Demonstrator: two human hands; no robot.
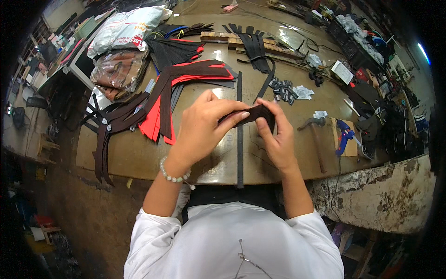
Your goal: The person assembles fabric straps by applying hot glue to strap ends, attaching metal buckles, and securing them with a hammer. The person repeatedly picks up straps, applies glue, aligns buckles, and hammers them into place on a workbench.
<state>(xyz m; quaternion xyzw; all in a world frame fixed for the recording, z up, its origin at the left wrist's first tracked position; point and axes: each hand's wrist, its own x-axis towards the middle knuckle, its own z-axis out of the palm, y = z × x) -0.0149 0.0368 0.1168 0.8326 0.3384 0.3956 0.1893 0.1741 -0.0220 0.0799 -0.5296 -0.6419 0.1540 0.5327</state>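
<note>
Pinching a dark strap (248,115) between left hand (202,125) and right hand (277,135), above bare worktable (139,156) near its front edge

one hammer (315,135), two plastic bags (125,28)

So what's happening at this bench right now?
A person in a white top stands at a worn workbench and holds a short dark strip of leather-like material between both hands, above the bench. The left hand pinches one end and the right hand grips the other. A long dark strip lies on the bench beneath the hands. To the left lies a pile of dark and red strips; to the right, a hammer and a blue glue gun.
</note>
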